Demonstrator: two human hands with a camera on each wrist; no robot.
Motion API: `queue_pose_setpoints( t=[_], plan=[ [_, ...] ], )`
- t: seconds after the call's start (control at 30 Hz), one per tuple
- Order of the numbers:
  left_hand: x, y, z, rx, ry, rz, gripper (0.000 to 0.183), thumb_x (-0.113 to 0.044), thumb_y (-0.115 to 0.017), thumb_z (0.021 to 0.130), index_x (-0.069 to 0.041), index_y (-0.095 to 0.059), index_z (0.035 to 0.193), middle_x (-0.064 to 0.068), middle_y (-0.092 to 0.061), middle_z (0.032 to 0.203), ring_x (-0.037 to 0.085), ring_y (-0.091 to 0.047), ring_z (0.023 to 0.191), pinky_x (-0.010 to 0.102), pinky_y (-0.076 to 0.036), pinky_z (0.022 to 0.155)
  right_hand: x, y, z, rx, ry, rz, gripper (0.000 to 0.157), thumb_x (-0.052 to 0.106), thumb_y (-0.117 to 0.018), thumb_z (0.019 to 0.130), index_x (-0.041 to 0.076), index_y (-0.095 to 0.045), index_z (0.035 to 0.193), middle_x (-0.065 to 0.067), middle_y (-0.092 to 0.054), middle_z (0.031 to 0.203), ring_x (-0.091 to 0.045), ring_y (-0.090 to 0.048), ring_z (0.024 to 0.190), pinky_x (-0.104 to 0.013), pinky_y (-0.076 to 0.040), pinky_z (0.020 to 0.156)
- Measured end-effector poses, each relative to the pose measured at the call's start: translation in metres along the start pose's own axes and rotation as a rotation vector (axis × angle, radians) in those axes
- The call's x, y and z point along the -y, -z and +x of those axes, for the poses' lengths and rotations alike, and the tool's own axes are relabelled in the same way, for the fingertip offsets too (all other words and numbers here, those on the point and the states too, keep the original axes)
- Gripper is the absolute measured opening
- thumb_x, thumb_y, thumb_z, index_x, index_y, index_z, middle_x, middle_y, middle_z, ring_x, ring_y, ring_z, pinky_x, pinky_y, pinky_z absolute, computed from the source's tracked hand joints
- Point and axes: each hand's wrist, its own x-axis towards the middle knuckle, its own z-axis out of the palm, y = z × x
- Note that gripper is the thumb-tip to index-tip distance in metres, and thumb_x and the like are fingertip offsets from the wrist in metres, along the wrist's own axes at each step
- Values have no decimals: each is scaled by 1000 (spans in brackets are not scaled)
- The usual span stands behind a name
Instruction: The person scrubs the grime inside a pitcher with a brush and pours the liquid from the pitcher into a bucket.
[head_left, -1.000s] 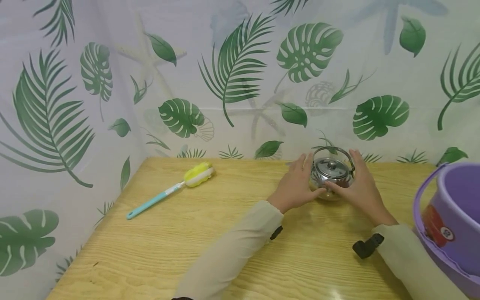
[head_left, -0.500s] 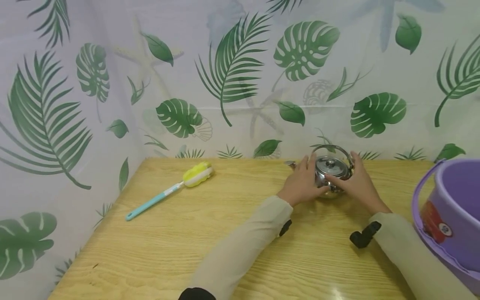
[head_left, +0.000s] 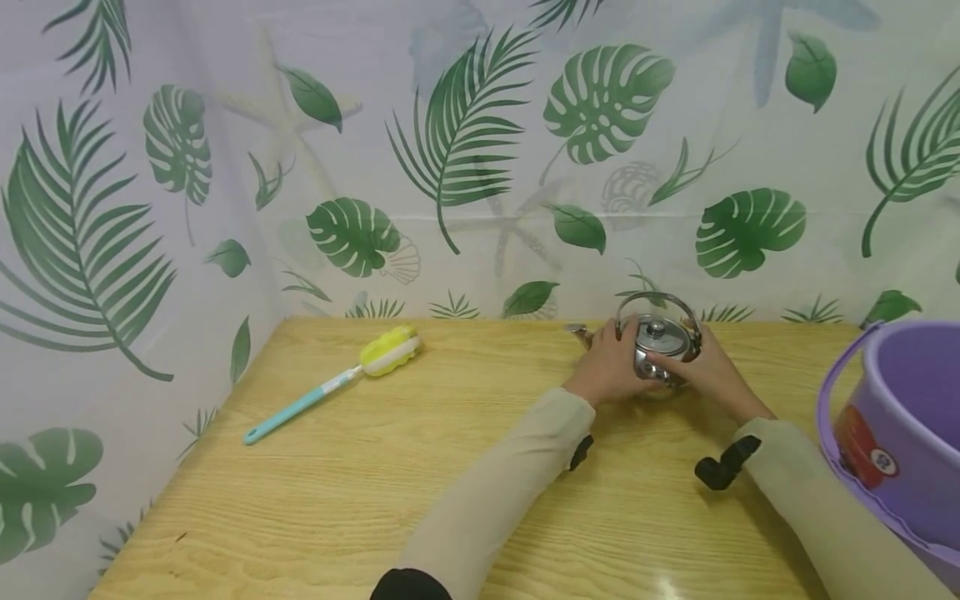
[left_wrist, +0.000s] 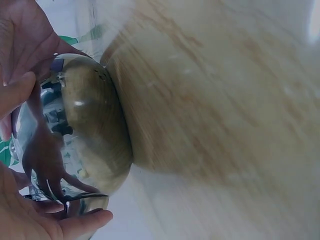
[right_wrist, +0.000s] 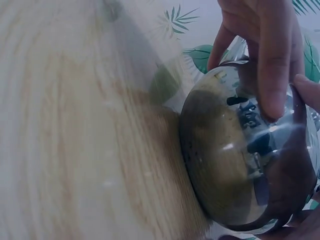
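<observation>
A small shiny metal teapot (head_left: 663, 335), lidded and with a raised hoop handle (head_left: 651, 297), stands near the table's back edge. Its spout (head_left: 577, 331) points left. My left hand (head_left: 609, 367) grips the spout side; in the left wrist view its thumb and fingers (left_wrist: 42, 220) pinch round the spout's root. From the other side my right hand (head_left: 711, 373) holds the pot, thumb across its front. The right wrist view shows the round body (right_wrist: 220, 150) low on the table, with the left thumb (right_wrist: 274, 100) against it. Most right fingers are hidden behind the pot.
A bottle brush (head_left: 330, 386) with a yellow and white sponge head and a blue handle lies on the wooden table (head_left: 315, 508) to the left. At the right edge stands a purple bucket (head_left: 907, 417). A leaf-patterned sheet (head_left: 487, 150) hangs behind and at the left.
My left hand has moved right and closed in on the teapot, and more of the spout now shows. The pot has turned slightly. The right hand has sunk a little lower around its side.
</observation>
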Motion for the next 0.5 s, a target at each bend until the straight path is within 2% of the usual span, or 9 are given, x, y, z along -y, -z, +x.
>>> queue_pose_setpoints(
  t=[0.3,0.5],
  plan=[
    [4,0,2,2,-19,-11,102,-61,-69,72,-22,-17,151,12,-27,152,26,-35,137,34,-44,100,2,-2,-1,-23,-6,-13,104,49,-63,84,-6,-1,148,-35,-13,150,-50,-24,135,-62,-25,106],
    [6,4,0,5,-29,12,103,-62,-69,71,-21,-19,151,12,-30,151,25,-37,135,33,-44,101,2,-5,-1,-36,-10,-29,101,51,-63,84,-5,-8,147,-35,-21,147,-48,-29,132,-61,-29,103]
  ],
)
